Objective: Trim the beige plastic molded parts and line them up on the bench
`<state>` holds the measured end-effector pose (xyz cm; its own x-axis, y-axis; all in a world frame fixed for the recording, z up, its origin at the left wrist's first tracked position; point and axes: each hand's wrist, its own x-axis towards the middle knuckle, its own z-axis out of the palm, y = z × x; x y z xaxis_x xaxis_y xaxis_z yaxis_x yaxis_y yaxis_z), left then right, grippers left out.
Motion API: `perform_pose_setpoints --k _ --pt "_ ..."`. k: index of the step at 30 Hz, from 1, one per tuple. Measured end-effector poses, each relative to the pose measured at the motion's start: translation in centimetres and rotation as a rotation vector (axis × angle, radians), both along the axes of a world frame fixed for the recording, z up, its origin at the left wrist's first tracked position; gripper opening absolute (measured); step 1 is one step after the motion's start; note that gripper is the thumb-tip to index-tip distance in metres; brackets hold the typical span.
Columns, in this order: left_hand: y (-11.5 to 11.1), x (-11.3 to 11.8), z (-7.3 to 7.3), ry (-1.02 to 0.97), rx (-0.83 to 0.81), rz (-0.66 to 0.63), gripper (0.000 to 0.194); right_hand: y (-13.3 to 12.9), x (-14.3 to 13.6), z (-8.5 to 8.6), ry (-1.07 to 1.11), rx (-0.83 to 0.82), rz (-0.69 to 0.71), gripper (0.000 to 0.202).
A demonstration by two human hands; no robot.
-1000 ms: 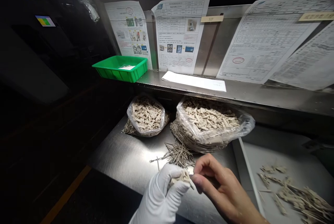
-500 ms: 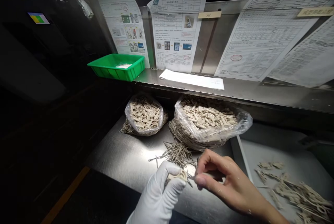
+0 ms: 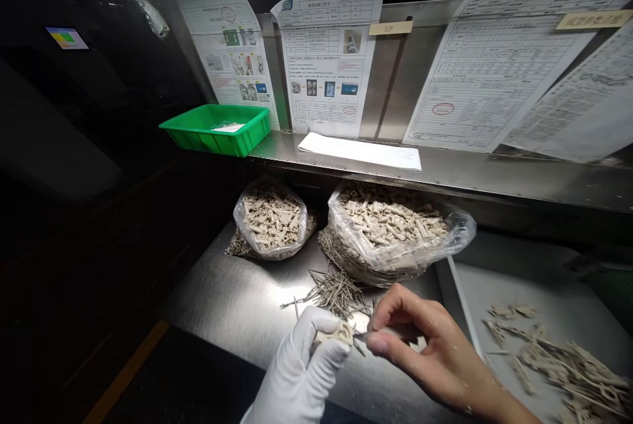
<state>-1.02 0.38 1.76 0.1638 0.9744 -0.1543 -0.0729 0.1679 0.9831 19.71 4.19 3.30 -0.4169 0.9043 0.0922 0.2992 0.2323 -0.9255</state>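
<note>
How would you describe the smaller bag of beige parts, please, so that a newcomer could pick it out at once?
Start from the long metal shelf and look down to the metal table below. The smaller bag is the open clear one at left; unlike the larger bag, it sits away from the grey tray.

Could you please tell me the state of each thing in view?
Small beige moulded part, gripped in white-gloved left hand
Thin dark tool, pinched in bare right hand
Small clear plastic bag, open, full of beige parts
Large clear plastic bag, open, full
Green rectangular plastic tray, upright, open
Shallow grey tray, open, partly filled
Thin grey rods, heaped loose
White paper strip, lying flat
Rectangular screen, lit
</note>
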Motion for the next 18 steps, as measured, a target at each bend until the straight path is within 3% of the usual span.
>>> perform_pose_setpoints --k 11,18 --pt "0.3 -0.1 0.5 -0.078 -0.111 -0.080 0.049 0.3 0.6 0.1 0.005 -0.093 0.078 0.031" --pt "0.3 -0.2 -0.6 0.035 -0.045 -0.098 0.051 0.1 0.3 0.2 -0.115 0.081 -0.004 0.026"
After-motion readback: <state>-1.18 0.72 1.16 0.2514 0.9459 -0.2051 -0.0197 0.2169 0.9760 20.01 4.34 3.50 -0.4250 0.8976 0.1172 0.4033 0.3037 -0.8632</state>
